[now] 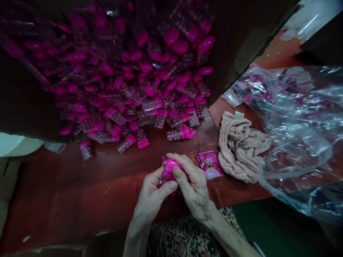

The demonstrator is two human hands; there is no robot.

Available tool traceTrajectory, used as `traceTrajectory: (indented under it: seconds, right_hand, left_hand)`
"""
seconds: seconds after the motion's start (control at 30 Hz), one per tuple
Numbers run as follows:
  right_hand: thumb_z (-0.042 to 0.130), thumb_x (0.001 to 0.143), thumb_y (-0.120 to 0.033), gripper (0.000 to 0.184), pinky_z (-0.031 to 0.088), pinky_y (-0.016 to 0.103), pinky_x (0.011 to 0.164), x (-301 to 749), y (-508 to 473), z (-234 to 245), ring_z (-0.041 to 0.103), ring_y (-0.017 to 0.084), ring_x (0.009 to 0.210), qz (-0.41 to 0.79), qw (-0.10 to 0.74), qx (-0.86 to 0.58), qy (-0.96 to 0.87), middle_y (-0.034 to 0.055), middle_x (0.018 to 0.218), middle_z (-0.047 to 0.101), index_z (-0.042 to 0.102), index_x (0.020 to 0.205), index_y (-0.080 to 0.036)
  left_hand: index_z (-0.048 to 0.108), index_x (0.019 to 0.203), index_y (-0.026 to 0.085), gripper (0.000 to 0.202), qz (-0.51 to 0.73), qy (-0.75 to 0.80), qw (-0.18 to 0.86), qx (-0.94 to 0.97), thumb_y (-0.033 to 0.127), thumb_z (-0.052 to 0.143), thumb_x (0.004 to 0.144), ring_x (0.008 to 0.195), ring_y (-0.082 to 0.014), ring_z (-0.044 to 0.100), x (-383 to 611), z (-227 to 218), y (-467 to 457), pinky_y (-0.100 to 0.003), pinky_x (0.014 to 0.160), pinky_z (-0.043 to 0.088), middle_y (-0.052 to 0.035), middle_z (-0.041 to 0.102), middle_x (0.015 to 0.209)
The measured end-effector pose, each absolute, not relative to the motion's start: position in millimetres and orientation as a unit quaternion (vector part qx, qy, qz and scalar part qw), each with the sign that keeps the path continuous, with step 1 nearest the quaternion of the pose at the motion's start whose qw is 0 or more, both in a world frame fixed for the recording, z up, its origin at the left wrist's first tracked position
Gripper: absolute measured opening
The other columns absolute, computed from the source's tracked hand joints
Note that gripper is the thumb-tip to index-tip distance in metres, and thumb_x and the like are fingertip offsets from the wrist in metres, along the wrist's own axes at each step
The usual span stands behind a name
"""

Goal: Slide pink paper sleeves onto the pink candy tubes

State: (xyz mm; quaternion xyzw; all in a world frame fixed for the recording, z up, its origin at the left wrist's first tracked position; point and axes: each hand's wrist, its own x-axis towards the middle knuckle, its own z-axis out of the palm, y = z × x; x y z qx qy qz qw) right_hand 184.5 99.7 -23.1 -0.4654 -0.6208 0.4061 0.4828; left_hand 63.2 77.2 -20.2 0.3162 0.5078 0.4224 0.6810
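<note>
Both hands meet over the near part of the table. My left hand [152, 194] is closed around a pink printed label [166, 175] with swirl patterns. The fingers of my right hand [195, 187] pinch a glossy pink cap [173, 165] that sits at the label's upper end. Whether a tube lies inside the label is hidden by the fingers. Just right of my hands lies a small stack of pink printed labels [210, 164]. Beyond my fingertips a pink-capped clear tube of small round balls [177, 134] lies on its side.
A large cardboard box [235, 43] tipped toward me spills a heap of pink-capped tubes [128, 85]. To the right are a crumpled beige cloth [238, 146] and a big clear plastic bag [300, 117]. The red-brown table [80, 192] has its front edge close to my lap.
</note>
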Motion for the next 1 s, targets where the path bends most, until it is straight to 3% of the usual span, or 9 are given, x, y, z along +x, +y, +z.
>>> traceTrajectory:
  seconds: [0.27, 0.47, 0.67, 0.83, 0.93, 1.0]
  right_hand:
    - [0.03, 0.095, -0.04, 0.042, 0.05, 0.039, 0.081, 193.9, 101.5, -30.1, 0.057, 0.022, 0.093, 0.314, 0.455, -0.416, -0.722, 0.0107, 0.1, 0.065, 0.052, 0.122, -0.016]
    - [0.042, 0.088, -0.047, 0.051, 0.049, 0.043, 0.085, 197.6, 98.7, -35.7, 0.055, 0.026, 0.099, 0.277, 0.415, -0.362, -0.788, 0.0139, 0.102, 0.065, 0.049, 0.123, -0.01]
    - [0.051, 0.083, -0.049, 0.048, 0.05, 0.044, 0.081, 195.7, 101.4, -34.6, 0.058, 0.025, 0.088, 0.327, 0.42, -0.359, -0.767, 0.0117, 0.088, 0.067, 0.059, 0.11, -0.01]
    - [0.056, 0.081, -0.047, 0.045, 0.051, 0.041, 0.085, 196.4, 99.8, -28.5, 0.06, 0.022, 0.097, 0.454, 0.439, -0.368, -0.683, 0.0088, 0.102, 0.066, 0.058, 0.117, -0.02]
    - [0.058, 0.084, -0.034, 0.032, 0.056, 0.028, 0.063, 194.4, 95.6, -26.2, 0.064, 0.014, 0.071, 0.537, 0.456, -0.394, -0.59, 0.0049, 0.102, 0.066, 0.06, 0.115, -0.026]
    - [0.06, 0.083, -0.024, 0.023, 0.053, 0.022, 0.047, 192.5, 93.5, -27.1, 0.057, 0.008, 0.051, 0.564, 0.48, -0.397, -0.542, 0.0033, 0.097, 0.065, 0.066, 0.105, -0.026]
  left_hand:
    - [0.069, 0.091, 0.016, 0.022, 0.461, 0.474, 0.714, 0.233, 0.03, 0.066, 0.074, 0.051, -0.0089, 0.049, 71.3, -20.1, 74.1, -0.021, 0.053, 0.04, 0.0002, 0.06, 0.06]
    - [0.07, 0.091, 0.016, 0.027, 0.473, 0.47, 0.724, 0.177, 0.033, 0.07, 0.07, 0.05, -0.007, 0.047, 69.3, -18.3, 68.3, -0.019, 0.051, 0.04, 0.0004, 0.059, 0.062]
    - [0.069, 0.089, 0.014, 0.026, 0.466, 0.464, 0.737, 0.155, 0.035, 0.068, 0.072, 0.048, -0.0064, 0.045, 69.4, -19.7, 69.4, -0.018, 0.047, 0.039, 0.0009, 0.057, 0.06]
    - [0.069, 0.081, 0.013, 0.03, 0.503, 0.476, 0.703, 0.159, 0.041, 0.066, 0.073, 0.046, -0.0075, 0.047, 69.7, -14.5, 72.1, -0.02, 0.048, 0.041, 0.0007, 0.057, 0.055]
    - [0.07, 0.077, 0.015, 0.03, 0.535, 0.497, 0.668, 0.144, 0.044, 0.066, 0.071, 0.047, -0.0092, 0.052, 70.2, -10.4, 74.0, -0.022, 0.051, 0.045, 0.0006, 0.06, 0.054]
    - [0.069, 0.072, 0.015, 0.031, 0.542, 0.504, 0.659, 0.135, 0.046, 0.067, 0.07, 0.047, -0.0103, 0.054, 72.0, -10.7, 74.4, -0.023, 0.053, 0.047, 0.0005, 0.06, 0.052]
